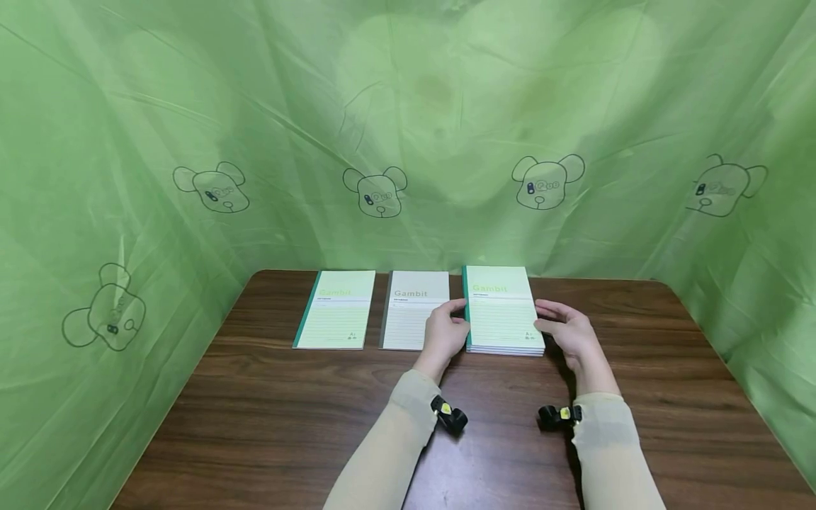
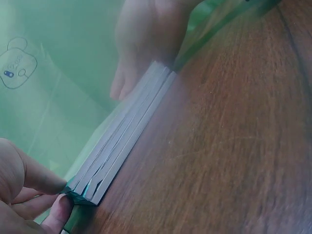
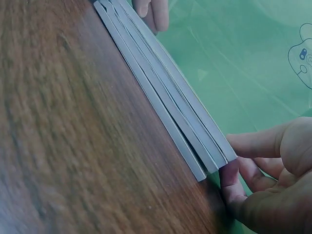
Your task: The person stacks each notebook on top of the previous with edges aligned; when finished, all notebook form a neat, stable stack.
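Observation:
A stack of several notebooks point(image 1: 500, 312) lies on the table, with a pale green, teal-spined "Gambit" notebook on top. My left hand point(image 1: 446, 331) touches its spine side with thumb and fingertips. Against the opposite long edge rest the thumb and fingertips of my right hand point(image 1: 569, 333). The left wrist view shows narrow gaps between the layered notebooks point(image 2: 122, 131) near the spine. In the right wrist view, the lowest notebook point(image 3: 161, 117) juts slightly toward the camera. Left of the stack lies a grey-spined notebook point(image 1: 408, 319), partly covered by my left hand.
Another green-covered notebook point(image 1: 338, 312) lies flat at the left of the row. All sit near the back edge of the dark wooden table point(image 1: 287, 425). A green curtain point(image 1: 287, 142) with bear-head drawings hangs behind and at both sides.

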Motion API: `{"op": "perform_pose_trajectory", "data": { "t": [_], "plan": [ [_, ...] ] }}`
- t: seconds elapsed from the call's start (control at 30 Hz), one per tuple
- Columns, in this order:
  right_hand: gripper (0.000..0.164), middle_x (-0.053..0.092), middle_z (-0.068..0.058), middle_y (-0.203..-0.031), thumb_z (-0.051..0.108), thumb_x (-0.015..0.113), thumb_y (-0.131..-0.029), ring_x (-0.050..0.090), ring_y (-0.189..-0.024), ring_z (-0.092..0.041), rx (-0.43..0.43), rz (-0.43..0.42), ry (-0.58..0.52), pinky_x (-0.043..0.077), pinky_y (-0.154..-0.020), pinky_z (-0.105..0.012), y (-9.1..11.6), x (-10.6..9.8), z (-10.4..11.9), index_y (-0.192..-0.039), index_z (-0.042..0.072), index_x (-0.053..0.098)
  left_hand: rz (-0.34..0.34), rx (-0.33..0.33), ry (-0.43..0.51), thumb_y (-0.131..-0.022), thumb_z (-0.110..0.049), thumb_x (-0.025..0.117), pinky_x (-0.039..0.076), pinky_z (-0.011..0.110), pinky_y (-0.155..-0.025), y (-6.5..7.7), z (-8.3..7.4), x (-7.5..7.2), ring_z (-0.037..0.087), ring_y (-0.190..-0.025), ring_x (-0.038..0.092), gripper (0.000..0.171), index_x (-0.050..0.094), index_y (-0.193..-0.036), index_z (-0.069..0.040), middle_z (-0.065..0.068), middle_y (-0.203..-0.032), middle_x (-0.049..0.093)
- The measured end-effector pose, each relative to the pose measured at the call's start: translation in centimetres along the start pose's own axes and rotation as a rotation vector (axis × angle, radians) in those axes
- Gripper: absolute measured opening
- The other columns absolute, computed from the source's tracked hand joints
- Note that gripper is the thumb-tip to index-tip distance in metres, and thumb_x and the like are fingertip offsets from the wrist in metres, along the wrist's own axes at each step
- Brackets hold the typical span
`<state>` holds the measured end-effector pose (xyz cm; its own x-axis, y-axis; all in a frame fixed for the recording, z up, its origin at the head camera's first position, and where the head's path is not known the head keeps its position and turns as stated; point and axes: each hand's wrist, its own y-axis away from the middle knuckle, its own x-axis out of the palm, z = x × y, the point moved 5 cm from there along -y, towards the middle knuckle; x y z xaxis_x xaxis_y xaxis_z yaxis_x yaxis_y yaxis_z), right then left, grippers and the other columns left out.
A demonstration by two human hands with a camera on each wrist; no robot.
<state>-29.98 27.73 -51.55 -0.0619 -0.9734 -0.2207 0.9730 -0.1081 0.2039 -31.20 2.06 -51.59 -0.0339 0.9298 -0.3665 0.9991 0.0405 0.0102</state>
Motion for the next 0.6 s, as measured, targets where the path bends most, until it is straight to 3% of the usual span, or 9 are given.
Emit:
{"op": "perform_pose_trajectory", "data": {
  "t": [0.27,0.4,0.5,0.6],
  "plan": [
    [0.055,0.056,-0.028,-0.157,-0.001,0.068,-0.104,0.06,-0.124,-0.013,-0.015,0.002,0.004,0.047,-0.092,-0.014,0.11,-0.03,0.11,-0.157,-0.005,0.053,0.035,0.027,-0.064,-0.093,0.007,0.061,0.047,0.024,-0.062,0.07,-0.26,-0.07,0.008,-0.065,0.059,0.054,0.074,-0.142,-0.012,-0.001,-0.08,0.068],
    [0.055,0.055,-0.029,-0.157,-0.002,0.067,-0.104,0.059,-0.126,-0.016,-0.011,0.0,0.003,0.047,-0.092,-0.014,-0.04,0.05,-0.01,-0.157,-0.005,0.054,0.046,0.029,-0.075,-0.095,0.006,0.061,0.046,0.024,-0.062,0.07,-0.25,-0.13,0.008,-0.063,0.056,0.054,0.073,-0.144,-0.013,-0.002,-0.076,0.065],
    [0.054,0.055,-0.027,-0.158,0.0,0.067,-0.104,0.057,-0.13,-0.021,0.008,-0.012,0.01,0.047,-0.092,-0.015,-0.15,0.05,-0.15,-0.157,-0.002,0.055,0.055,0.032,-0.073,-0.096,0.005,0.061,0.048,0.025,-0.066,0.1,-0.26,-0.14,0.009,-0.068,0.06,0.053,0.072,-0.145,-0.013,0.001,-0.082,0.069],
    [0.053,0.056,-0.024,-0.158,0.004,0.068,-0.105,0.06,-0.125,-0.019,0.025,-0.034,0.019,0.05,-0.091,-0.018,-0.23,0.14,-0.1,-0.157,0.0,0.056,0.063,0.032,-0.048,-0.097,0.004,0.063,0.053,0.028,-0.072,0.12,-0.2,-0.2,0.01,-0.08,0.065,0.052,0.071,-0.146,-0.012,0.006,-0.105,0.076]
  ]
}}
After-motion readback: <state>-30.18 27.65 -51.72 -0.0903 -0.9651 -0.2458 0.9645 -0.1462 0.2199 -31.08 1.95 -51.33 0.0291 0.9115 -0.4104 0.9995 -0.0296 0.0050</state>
